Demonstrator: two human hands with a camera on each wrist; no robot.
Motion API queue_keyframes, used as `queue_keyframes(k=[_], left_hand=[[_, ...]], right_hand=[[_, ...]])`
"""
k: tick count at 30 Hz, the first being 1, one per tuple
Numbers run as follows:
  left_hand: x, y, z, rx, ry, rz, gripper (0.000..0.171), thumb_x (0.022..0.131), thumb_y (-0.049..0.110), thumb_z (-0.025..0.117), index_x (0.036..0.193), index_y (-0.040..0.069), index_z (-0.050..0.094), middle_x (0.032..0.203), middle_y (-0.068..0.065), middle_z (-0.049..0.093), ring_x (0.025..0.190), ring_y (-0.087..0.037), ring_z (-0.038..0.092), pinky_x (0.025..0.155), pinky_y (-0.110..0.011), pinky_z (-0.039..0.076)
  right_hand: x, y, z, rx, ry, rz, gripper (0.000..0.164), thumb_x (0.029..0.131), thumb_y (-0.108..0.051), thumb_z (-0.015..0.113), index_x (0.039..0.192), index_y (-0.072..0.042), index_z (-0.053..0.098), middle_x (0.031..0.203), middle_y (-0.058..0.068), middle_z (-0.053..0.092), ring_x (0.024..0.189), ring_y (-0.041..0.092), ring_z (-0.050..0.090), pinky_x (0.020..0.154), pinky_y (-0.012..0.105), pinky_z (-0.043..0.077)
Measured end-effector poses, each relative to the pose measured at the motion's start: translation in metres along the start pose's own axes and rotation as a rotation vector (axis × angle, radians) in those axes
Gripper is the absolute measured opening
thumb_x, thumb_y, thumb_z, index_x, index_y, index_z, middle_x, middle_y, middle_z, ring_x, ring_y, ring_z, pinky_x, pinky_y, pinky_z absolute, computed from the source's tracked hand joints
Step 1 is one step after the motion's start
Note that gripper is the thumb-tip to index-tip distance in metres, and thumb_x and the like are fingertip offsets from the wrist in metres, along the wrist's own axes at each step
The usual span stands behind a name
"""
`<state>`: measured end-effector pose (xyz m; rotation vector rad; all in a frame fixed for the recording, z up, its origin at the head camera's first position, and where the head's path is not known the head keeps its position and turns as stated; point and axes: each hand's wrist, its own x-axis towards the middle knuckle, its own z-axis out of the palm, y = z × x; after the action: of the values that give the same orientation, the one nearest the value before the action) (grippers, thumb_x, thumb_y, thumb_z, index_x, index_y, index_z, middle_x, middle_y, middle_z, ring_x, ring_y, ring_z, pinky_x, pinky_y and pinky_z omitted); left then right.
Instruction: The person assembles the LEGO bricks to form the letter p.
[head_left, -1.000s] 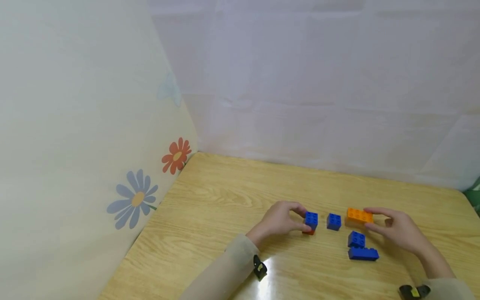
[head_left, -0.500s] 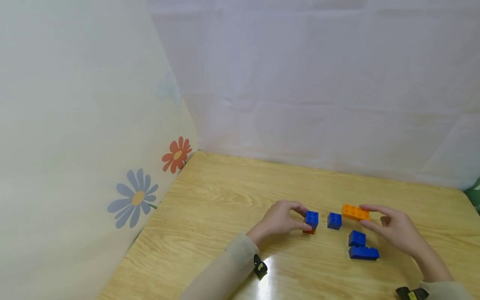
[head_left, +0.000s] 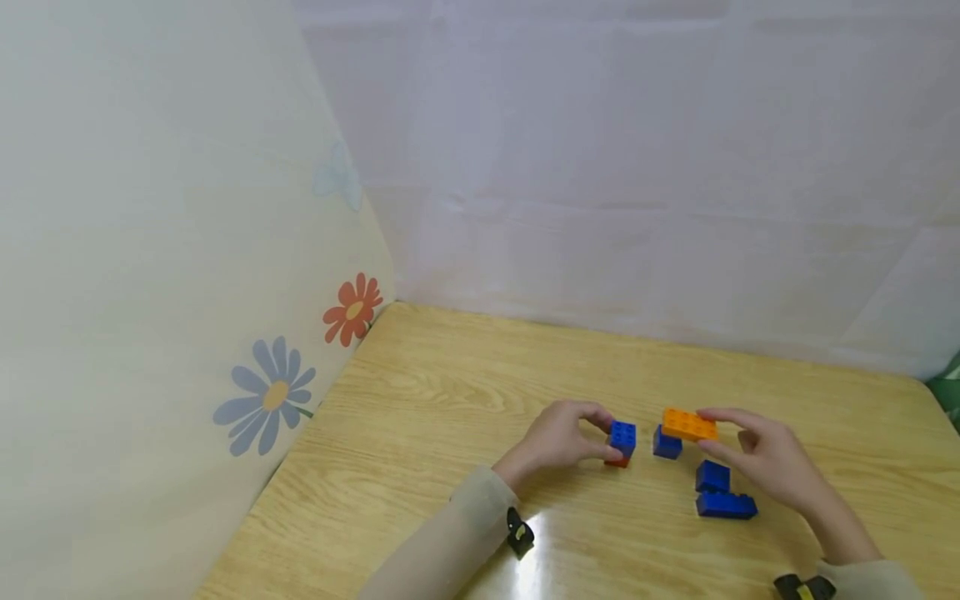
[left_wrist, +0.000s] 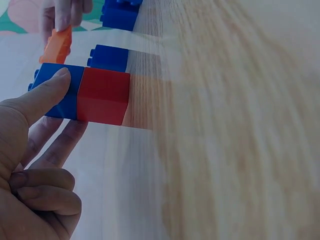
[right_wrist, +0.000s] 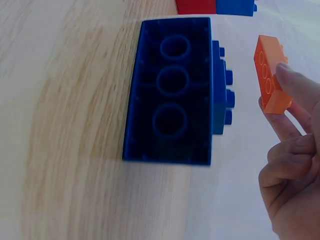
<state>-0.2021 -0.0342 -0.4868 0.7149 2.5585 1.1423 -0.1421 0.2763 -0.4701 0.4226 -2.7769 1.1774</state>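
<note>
My left hand pinches a blue toy building brick between thumb and fingers. That brick sits on top of a red brick, which rests on the table. From the other side, my right hand pinches an orange brick by its right end. The orange brick is held level above the table, its hollow underside showing in the right wrist view. In the head view it partly covers a small blue brick standing between the hands.
Nearer on the wooden table are another blue brick and a long blue brick lying on its side, its hollow base turned to the right wrist camera. White sheeting hangs behind; a flower-patterned wall stands left.
My right hand has lifted the orange brick and carried it left, to over the small blue brick. The left hand stays in place on the blue and red stack.
</note>
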Motion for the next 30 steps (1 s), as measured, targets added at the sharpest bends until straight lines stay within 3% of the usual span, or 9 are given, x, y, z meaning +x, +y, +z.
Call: queue_keyframes(k=[13,25,30], left_hand=[[-0.001,0.001,0.000,-0.005,0.004,0.001,0.032,0.082,0.040,0.090,0.108,0.025,0.077,0.102,0.021,0.070,0.106,-0.007,0.064,0.097,-0.033,0.049],[0.000,0.002,-0.001,-0.012,-0.001,0.002,0.031,0.083,0.041,0.089,0.107,0.026,0.077,0.101,0.021,0.070,0.104,-0.005,0.063,0.097,-0.034,0.049],[0.001,0.002,-0.001,-0.007,-0.005,-0.007,0.033,0.083,0.042,0.089,0.109,0.026,0.077,0.102,0.021,0.070,0.105,-0.004,0.063,0.099,-0.035,0.048]], right_hand=[[0.005,-0.014,0.016,0.031,0.052,-0.129,0.038,0.089,-0.013,0.084,0.126,-0.009,0.073,0.070,-0.003,0.047,0.048,0.003,0.028,0.041,0.025,0.030],[0.014,-0.025,0.028,0.026,0.049,-0.173,0.039,0.088,-0.013,0.085,0.125,-0.012,0.074,0.069,-0.007,0.046,0.049,0.003,0.028,0.044,0.024,0.031],[0.017,-0.027,0.032,0.027,0.034,-0.187,0.037,0.089,-0.015,0.084,0.125,-0.014,0.074,0.087,-0.007,0.063,0.049,0.004,0.029,0.044,0.024,0.031]])
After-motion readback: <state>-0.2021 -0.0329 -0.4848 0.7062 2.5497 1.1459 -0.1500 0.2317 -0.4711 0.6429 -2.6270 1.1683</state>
